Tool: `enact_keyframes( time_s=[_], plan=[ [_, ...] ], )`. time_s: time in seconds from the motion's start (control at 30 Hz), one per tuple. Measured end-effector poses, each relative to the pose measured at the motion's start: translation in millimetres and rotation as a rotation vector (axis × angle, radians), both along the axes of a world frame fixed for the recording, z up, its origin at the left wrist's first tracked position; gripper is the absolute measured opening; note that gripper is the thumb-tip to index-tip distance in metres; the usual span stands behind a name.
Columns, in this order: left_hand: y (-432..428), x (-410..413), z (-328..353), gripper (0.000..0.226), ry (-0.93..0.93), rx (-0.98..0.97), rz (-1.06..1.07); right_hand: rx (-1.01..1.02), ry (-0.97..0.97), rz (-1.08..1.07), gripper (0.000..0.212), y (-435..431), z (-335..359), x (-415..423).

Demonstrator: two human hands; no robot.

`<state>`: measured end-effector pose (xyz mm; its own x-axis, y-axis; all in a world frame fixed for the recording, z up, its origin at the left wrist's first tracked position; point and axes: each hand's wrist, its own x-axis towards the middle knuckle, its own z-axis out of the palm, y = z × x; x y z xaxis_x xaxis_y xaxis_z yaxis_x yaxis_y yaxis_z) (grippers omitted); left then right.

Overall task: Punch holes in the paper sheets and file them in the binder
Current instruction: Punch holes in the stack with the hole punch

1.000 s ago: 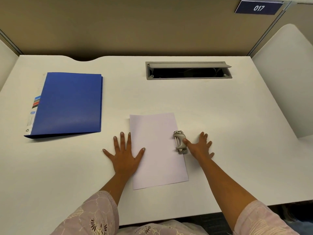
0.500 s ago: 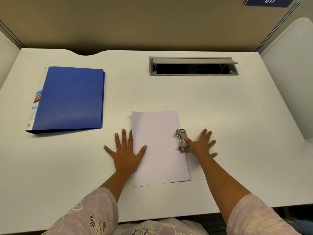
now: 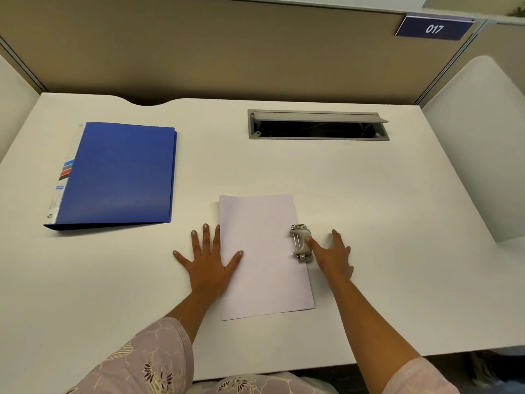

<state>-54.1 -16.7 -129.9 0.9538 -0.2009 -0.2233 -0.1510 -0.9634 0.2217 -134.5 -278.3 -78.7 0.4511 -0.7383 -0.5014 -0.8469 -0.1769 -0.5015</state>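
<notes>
white desk (image 3: 369,209): closed blue binder (image 3: 119,174) at left, paper (image 3: 261,265) mid-front, punch (image 3: 299,234) on paper's rt edge.

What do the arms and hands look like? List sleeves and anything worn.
Left sleeve and right sleeve are loose and pale lilac-pink; the left shows a floral print. Left hand and right hand carry no visible gloves, rings or watch; nails look pale-polished.

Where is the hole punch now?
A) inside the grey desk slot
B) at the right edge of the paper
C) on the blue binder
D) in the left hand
B: the hole punch sits at the right edge of the paper, with the right hand touching it.
</notes>
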Motion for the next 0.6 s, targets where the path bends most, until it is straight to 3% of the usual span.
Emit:
enact_keyframes(
  time_s=[0.13,0.3,0.37,0.47,0.6],
  plan=[
    [-2,4,10,0.082,0.099,-0.110,0.040,0.027,0.002,-0.009,0.095,-2,1,0],
    [-16,-1,31,0.050,0.039,-0.612,0.196,0.041,-0.007,-0.014,0.095,-3,3,0],
    [-23,-6,38,0.047,0.126,-0.739,0.264,0.039,-0.009,-0.011,0.095,-2,3,0],
    [-30,-7,49,0.042,0.241,-0.822,0.345,0.033,-0.010,-0.006,0.094,-1,5,-1],
    [-29,-1,61,0.041,0.207,-0.839,0.473,0.033,-0.009,0.002,0.094,-3,5,-2]
  ],
)
